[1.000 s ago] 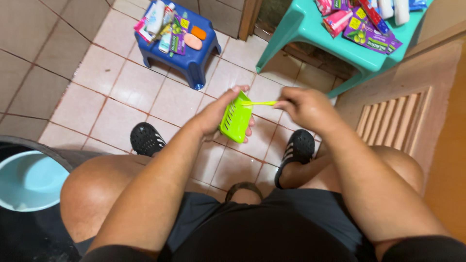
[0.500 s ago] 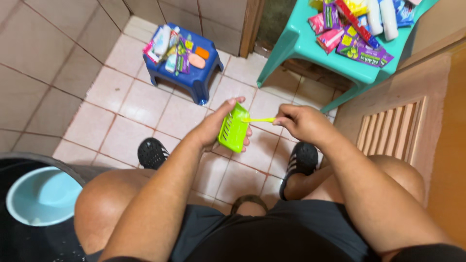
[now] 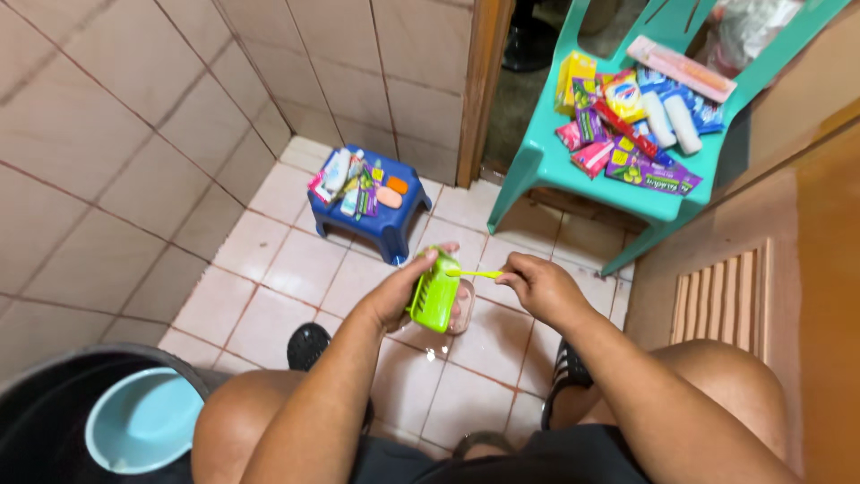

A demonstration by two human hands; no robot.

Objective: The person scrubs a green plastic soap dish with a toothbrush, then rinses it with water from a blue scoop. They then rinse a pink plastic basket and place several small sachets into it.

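Observation:
My left hand grips a bright green slotted plastic case, held upright over the tiled floor. My right hand pinches a thin yellow-green handle, probably a toothbrush, whose far end lies against the top of the case. Both forearms reach forward from my bare knees at the bottom of the view. A pinkish object shows partly behind the case.
A small blue stool carrying sachets and soap stands ahead on the floor. A teal plastic chair loaded with packets and tubes is at the right by a wooden door. A black bucket holding a light blue dipper sits at the lower left. Black sandals cover my feet.
The view has tilted up, showing more wall and chair. Both hands stay together on the green case and the thin handle.

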